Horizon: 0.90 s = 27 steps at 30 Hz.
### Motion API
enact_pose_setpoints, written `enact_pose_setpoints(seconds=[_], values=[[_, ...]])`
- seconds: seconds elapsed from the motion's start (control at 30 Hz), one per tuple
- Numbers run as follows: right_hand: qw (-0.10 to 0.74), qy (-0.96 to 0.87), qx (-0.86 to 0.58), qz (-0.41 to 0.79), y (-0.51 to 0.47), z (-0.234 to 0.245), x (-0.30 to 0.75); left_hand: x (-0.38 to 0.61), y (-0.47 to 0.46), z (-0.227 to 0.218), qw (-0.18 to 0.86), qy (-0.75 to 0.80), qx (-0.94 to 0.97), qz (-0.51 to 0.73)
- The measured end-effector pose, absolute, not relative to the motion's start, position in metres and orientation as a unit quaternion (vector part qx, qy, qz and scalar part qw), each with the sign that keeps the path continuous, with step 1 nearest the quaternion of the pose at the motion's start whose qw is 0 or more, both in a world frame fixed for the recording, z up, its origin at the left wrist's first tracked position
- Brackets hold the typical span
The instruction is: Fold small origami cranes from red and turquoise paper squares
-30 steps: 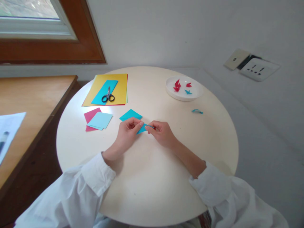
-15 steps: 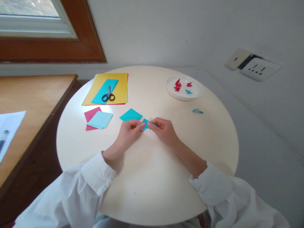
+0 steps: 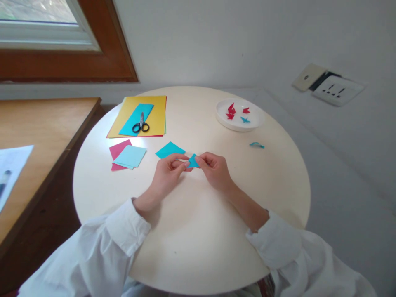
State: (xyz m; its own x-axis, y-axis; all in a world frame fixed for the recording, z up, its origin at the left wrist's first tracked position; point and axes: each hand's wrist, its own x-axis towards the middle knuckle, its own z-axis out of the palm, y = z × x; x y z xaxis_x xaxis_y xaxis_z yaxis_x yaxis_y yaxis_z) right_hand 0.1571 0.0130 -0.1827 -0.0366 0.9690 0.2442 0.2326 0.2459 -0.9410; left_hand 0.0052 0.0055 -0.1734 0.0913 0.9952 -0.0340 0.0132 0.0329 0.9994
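Both hands meet over the middle of the desk (image 3: 192, 231). The left hand (image 3: 167, 173) and right hand (image 3: 213, 169) each pinch a small teal paper (image 3: 194, 161) between thumb and fingertips, so each grip is closed on it, one at either end. The paper sits between the two grips, held just above the desk or barely touching it; I cannot tell which.

The piece is tiny and the pinches cover much of it. If one grip slides, I would expect a crease to land crooked. If the two grips pull apart, the paper could tear.

Its long axis seems to run from one grip to the other, across the person. One corner points away, toward the wall. The fingers hide the rest of its outline.

A teal square (image 3: 170, 149) lies just beyond the left grip. Scissors (image 3: 141, 125) lie farther out on that side. A plate (image 3: 221, 117) stands well beyond the right grip, with a teal scrap (image 3: 256, 144) nearer.
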Motion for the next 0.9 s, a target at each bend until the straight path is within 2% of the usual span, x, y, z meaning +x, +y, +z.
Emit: enact_pose_setpoints(seconds=[0.3,0.6,0.9], values=[[0.500,-0.585,-0.501,0.396,0.0138,-0.1846,0.1562,0.0042,0.0054,-0.1731,0.460,0.501,0.564,0.468],[0.503,-0.567,-0.521,0.393,0.0155,-0.1829,0.1573,0.0013,0.0034,-0.1752,0.464,0.460,0.598,0.464],[0.475,-0.577,-0.517,0.417,0.0176,-0.1863,0.1574,0.0028,0.0039,-0.1796,0.381,0.459,0.644,0.479]])
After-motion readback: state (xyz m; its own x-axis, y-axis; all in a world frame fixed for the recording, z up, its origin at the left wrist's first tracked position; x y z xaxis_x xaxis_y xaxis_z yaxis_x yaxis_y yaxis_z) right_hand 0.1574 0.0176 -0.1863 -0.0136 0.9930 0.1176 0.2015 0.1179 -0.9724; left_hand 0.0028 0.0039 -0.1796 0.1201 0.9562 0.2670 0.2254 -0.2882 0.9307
